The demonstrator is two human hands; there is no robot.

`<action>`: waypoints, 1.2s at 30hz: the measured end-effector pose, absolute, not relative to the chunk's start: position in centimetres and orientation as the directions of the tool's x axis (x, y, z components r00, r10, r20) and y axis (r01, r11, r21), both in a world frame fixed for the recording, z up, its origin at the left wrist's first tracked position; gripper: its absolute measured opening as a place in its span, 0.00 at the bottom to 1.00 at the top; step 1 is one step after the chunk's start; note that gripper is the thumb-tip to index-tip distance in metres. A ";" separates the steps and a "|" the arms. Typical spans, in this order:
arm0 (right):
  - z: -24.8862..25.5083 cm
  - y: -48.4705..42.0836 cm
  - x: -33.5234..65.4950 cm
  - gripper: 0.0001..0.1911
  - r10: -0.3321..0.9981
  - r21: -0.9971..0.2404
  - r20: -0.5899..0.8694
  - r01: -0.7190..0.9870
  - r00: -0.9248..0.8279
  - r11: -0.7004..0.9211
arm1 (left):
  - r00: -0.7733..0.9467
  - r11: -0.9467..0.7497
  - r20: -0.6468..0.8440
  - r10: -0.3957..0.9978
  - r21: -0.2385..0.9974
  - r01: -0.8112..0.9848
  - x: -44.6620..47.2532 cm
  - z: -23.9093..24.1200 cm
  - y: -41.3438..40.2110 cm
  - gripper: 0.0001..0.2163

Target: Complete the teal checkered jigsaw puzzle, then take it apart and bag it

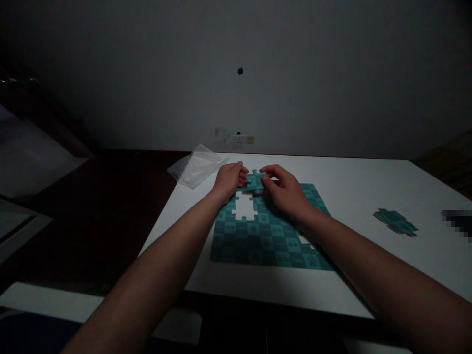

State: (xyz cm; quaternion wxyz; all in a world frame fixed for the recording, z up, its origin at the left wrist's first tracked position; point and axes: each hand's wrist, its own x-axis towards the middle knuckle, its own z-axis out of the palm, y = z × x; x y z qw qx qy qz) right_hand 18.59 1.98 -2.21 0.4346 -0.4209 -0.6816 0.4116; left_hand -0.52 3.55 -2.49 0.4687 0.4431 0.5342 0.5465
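Observation:
Pinched in the fingers of my right hand is a teal jigsaw puzzle piece, held up above the puzzle. My left hand is curled close to the piece's left side; whether its fingertips touch the piece I cannot tell. Beneath both hands lies a teal checkered jigsaw puzzle with paw-print squares. A white gap shows in its upper left part, just below the held piece. Another small white gap lies near its right side, partly covered by my right forearm.
Several loose puzzle pieces lie in a small pile at the right of the white table. A clear plastic bag rests at the table's back left corner. Behind the table stands a grey wall with sockets.

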 end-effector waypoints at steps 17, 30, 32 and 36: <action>-1.3 0.5 18.3 0.12 0.830 -0.940 0.137 0.194 -0.541 0.282 | -0.146 0.006 -0.011 0.989 1.000 -0.029 -0.8 -2.6 3.4 0.17; -1.9 -0.1 17.9 0.10 0.754 -0.791 0.162 0.373 -0.636 0.485 | -0.141 0.013 -0.015 0.990 1.000 -0.016 -0.7 -2.5 3.5 0.18; -1.9 -0.2 17.8 0.10 0.738 -0.746 0.177 0.400 -0.651 0.532 | -0.143 0.013 -0.015 0.990 1.000 -0.012 -0.6 -2.5 3.4 0.18; -2.1 -0.3 17.8 0.13 0.692 -0.684 0.209 0.402 -0.691 0.608 | -0.147 0.017 -0.018 0.989 1.000 -0.009 -0.6 -2.4 3.5 0.18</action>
